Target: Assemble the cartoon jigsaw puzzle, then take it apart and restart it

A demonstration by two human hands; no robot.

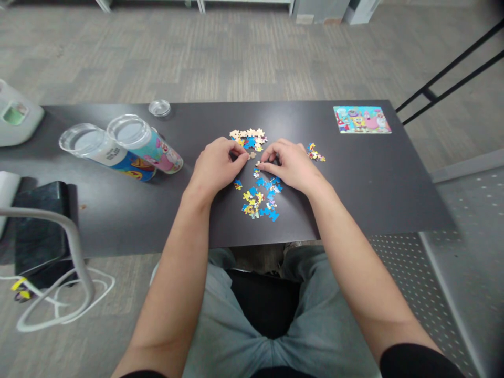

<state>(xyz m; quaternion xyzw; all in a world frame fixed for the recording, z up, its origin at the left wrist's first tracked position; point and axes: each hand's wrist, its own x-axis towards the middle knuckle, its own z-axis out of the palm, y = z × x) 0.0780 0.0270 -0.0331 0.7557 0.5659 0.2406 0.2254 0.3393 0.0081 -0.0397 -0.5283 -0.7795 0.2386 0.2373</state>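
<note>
Left grip [217,163] pinches one puzzle piece [252,155], right grip [290,164] another piece [258,164] — both near the middle of the table [354,194] — probably light, stiff card, best held by the edges.

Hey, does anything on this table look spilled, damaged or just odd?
Nothing looks plainly broken or spilled around the puzzle pieces. One oddity: a small brownish mark on the table, near the black object at left. It stands out against the plain dark surface; I can't tell whether it's a stain or a crumb.

Multicoloured jigsaw pieces [252,201] in loose clusters
</note>
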